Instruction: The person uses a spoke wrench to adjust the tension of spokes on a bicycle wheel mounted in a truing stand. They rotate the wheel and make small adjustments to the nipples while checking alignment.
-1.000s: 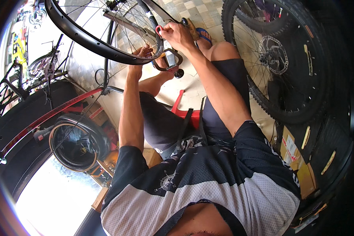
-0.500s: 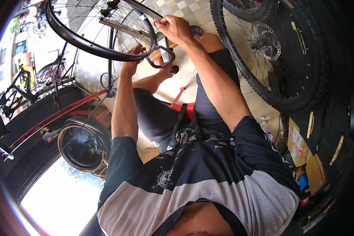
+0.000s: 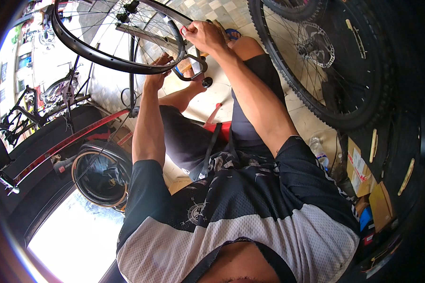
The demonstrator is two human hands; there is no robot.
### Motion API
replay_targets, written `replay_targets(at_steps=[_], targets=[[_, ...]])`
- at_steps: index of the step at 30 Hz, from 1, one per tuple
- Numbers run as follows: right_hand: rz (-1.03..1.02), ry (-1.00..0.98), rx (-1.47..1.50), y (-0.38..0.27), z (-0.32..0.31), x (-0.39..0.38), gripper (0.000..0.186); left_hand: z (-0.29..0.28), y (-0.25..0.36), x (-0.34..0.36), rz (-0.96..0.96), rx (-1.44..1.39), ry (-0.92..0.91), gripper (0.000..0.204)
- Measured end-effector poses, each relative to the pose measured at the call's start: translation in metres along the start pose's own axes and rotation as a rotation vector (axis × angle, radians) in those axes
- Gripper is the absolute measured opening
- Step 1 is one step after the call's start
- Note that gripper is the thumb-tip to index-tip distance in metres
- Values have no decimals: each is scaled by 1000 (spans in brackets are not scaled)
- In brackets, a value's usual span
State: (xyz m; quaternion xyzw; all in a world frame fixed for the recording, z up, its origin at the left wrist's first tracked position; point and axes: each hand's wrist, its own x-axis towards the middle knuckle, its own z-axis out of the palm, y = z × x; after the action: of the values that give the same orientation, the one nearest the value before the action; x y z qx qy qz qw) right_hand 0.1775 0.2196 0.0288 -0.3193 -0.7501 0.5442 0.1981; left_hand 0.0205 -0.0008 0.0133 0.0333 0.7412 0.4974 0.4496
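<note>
A bare bicycle wheel with a black rim and thin spokes sits in a metal truing stand at the upper left. Pinched in my right hand is a small red spoke wrench, held against the rim's right side. My left hand is at the rim's near edge, its fingers bent around it; the rim hides part of them. Below the wheel's right side, the stand's grey looped arm and a black round knob show between my legs.
To my right stands a large knobby-tyred wheel with a disc rotor. Cardboard boxes and a plastic bottle lie below it. A red bar, stacked tyres and bicycles occupy the left.
My right hand has shifted slightly left and down, the red spoke wrench still in its fingers. My left hand stays at the rim. The whole view has moved a little.
</note>
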Motion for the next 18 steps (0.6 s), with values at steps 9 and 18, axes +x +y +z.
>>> replay_targets(at_steps=[9, 18], targets=[[19, -23, 16, 1, 1, -2, 28, -1, 28, -30, 53, 65, 38, 54], [46, -22, -8, -5, 0, -6, 30, -30, 94, -65, 110, 220, -47, 51]])
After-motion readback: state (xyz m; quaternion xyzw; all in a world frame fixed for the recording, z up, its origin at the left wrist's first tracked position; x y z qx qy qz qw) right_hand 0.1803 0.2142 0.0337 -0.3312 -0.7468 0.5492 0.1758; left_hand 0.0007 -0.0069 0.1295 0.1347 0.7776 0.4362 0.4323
